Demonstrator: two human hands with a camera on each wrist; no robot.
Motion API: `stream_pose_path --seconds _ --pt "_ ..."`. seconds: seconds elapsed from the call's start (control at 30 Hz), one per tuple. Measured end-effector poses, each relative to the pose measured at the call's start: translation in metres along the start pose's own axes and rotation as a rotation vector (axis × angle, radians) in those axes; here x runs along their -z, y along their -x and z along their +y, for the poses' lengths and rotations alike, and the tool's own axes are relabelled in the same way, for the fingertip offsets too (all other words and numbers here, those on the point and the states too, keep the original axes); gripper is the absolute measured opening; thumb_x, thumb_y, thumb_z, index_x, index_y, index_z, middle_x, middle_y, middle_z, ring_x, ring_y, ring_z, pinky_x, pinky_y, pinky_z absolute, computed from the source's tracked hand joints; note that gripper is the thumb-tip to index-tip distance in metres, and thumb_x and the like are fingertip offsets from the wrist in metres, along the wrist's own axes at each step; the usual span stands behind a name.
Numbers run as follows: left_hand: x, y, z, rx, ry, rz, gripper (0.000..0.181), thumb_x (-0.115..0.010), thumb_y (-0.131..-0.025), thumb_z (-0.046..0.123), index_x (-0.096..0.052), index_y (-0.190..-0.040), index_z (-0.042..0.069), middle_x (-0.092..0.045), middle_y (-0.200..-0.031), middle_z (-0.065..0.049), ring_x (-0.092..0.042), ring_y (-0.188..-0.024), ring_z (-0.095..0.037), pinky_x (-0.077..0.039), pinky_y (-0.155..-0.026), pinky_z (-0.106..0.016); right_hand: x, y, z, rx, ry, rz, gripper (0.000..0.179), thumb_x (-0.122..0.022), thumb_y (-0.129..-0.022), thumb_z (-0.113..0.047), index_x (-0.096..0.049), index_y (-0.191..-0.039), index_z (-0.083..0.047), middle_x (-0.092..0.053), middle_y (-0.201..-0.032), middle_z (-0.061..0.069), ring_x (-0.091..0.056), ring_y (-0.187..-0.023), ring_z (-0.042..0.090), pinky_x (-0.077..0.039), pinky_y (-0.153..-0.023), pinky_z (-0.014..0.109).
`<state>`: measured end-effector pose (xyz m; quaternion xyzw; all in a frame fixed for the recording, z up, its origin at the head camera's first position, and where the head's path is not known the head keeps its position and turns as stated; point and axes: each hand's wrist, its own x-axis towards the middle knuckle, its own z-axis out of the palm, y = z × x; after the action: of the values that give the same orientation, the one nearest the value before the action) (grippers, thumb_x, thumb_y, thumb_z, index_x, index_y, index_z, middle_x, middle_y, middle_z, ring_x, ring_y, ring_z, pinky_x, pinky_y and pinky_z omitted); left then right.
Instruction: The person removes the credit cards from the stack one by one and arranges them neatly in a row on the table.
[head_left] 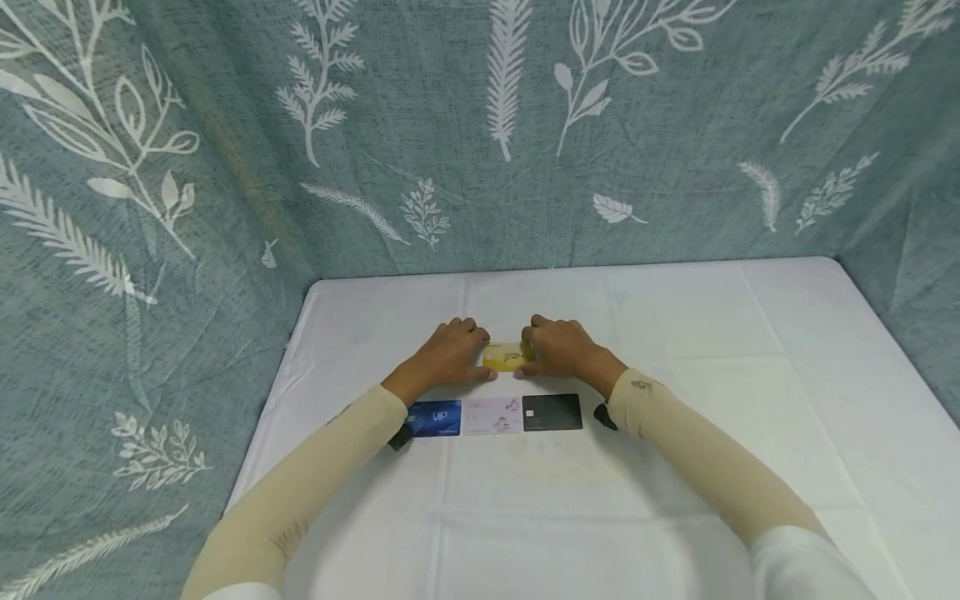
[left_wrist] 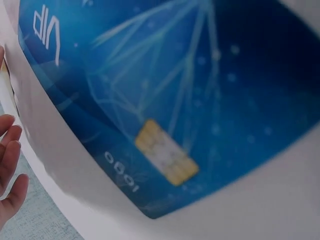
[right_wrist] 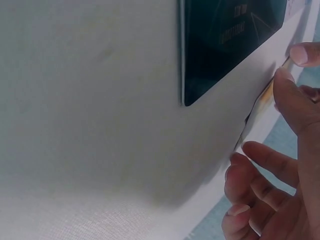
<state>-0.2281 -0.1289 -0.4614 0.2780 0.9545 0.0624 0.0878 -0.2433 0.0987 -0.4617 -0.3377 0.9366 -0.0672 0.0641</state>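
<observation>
A yellow card (head_left: 504, 357) lies between both hands on the white cloth. My left hand (head_left: 453, 354) pinches its left end, thumb at the near edge and fingers at the far edge. Over the right end, my right hand (head_left: 562, 346) grips it the same way and covers part of it. In the right wrist view, the thumb (right_wrist: 292, 100) touches the card's thin edge, with the other fingers loosely bent. Nearer me lie a blue VIP card (head_left: 437, 418), a pale pink card (head_left: 492, 415) and a black VIP card (head_left: 552, 412) in a row.
The white-covered table (head_left: 675, 500) has its far edge against a green leaf-patterned curtain (head_left: 450, 125), which also hangs along the left and right sides. Dark wrist devices (head_left: 401, 437) show under the sleeves; the left one is close to the blue card.
</observation>
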Motion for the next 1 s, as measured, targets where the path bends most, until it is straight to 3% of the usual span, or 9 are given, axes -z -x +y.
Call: stream_pose_path --seconds 1.0 --pt "-0.0019 -0.0069 0.0002 0.024 -0.015 -0.017 0.056 -0.073 -0.089 0.047 -0.063 -0.128 0.008 -0.062 -0.123 -0.012 -0.057 -0.109 -0.029 -0.047 -0.096 -0.046 -0.0063 -0.0037 0.001 -0.021 -0.015 0.012 0.058 -0.08 -0.08 -0.055 -0.07 -0.114 -0.009 -0.059 -0.096 0.005 -0.052 -0.067 0.016 -0.044 -0.057 0.032"
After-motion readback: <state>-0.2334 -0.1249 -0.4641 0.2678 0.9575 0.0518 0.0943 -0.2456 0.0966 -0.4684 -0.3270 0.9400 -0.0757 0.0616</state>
